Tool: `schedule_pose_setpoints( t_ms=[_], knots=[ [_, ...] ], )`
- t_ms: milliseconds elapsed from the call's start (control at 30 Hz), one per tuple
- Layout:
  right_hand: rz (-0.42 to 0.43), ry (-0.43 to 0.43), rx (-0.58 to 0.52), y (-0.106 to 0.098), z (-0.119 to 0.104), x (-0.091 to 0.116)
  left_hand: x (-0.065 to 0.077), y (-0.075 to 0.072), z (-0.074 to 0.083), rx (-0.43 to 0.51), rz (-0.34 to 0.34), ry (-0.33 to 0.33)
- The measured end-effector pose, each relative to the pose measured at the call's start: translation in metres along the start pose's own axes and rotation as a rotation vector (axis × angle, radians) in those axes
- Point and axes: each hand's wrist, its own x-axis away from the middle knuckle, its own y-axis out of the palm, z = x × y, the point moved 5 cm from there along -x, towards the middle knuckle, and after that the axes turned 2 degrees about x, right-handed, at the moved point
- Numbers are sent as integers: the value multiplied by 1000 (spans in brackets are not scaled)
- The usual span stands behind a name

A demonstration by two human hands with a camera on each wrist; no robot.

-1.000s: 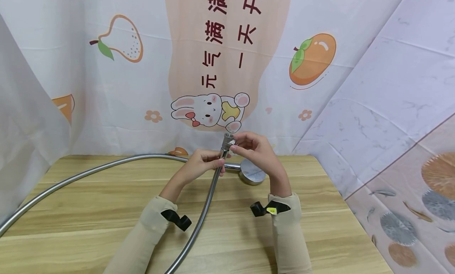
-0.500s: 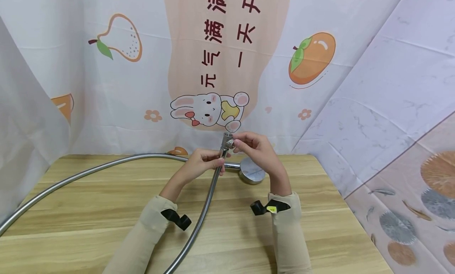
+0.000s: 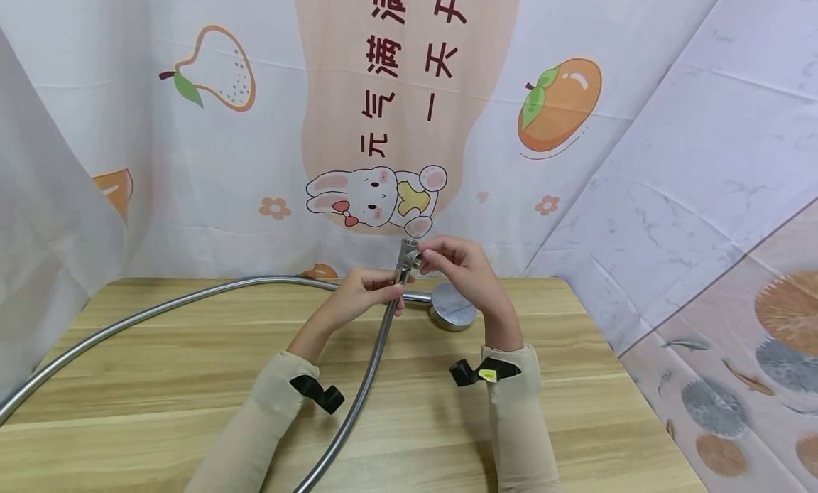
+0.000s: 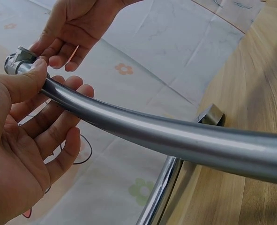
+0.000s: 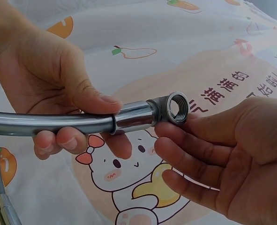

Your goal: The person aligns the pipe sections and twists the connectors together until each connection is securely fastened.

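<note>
A grey metal shower hose [image 3: 377,351] rises from the table's near side, its upper end tilted up. In the right wrist view, my left hand [image 5: 49,75] holds the hose near its shiny end nut [image 5: 136,116], thumb above and fingers below. On that nut sits a silver threaded tee fitting [image 5: 165,111], one open port showing its inside thread. My right hand [image 3: 466,269] pinches the fitting's side between thumb and fingertips. Behind the hands, a round chrome shower head [image 3: 454,305] lies on the table, its handle [image 3: 417,298] pointing left.
A second stretch of metal hose [image 3: 192,295] curves across the table's left side, running behind my left hand. The wood-grain table [image 3: 607,422] ends at a printed curtain [image 3: 255,145], close behind the fitting. Wrist mounts sit on both sleeves.
The tee fitting has turned on the hose end, its side port now showing more plainly, and my right thumb and fingertips have shifted with it. My left hand keeps its hold.
</note>
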Motion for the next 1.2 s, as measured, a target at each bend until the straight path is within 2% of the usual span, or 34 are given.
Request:
schedule_pose_setpoints(
  t_ms=[533,967,1200],
  knots=[
    [-5,-15,-21,0,1,1,1,-2,-2,9,3,-19],
    [8,2,-45,1,2,1,1,-2,0,1,-15,4],
    [-18,-24,-58,6,2,-2,1,-1,2,-18,-16,13]
  ],
)
